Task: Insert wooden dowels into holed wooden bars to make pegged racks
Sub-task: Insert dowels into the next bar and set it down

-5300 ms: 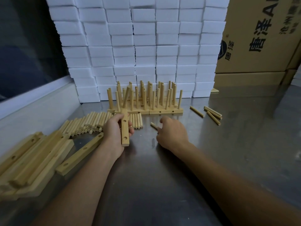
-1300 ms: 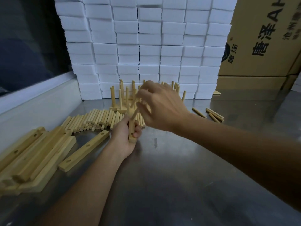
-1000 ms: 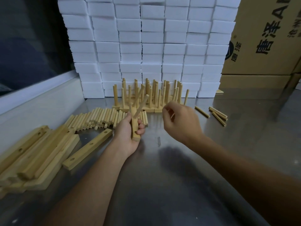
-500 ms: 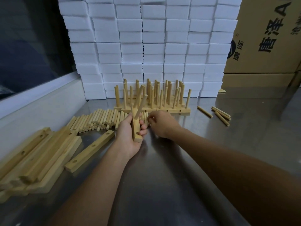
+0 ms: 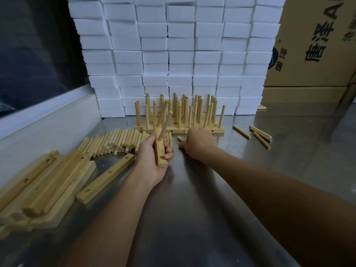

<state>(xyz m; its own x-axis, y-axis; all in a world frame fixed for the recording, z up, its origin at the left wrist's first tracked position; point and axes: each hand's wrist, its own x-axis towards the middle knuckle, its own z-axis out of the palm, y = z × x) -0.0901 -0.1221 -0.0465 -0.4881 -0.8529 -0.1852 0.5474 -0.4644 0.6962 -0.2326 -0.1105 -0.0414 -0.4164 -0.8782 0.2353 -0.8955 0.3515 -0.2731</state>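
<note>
Hands on a steel surface [image 5: 192,218]: left hand [image 5: 152,157] grips a holed bar [image 5: 160,151] with dowels upright; right hand [image 5: 200,142], fingers curled, nearer a loose dowel [image 5: 180,138] lying just left, pointing away; grasp unclear.

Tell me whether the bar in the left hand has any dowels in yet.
Yes: the bar, gripped by the left hand, has two dowels sticking up from it.

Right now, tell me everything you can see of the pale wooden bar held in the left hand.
The pale wooden bar is a square-sectioned strip of light wood, held roughly end-on to the camera just above the steel table. The left hand grips it, fingers wrapped around its right side. Two round wooden dowels stand in it, leaning right.
</note>
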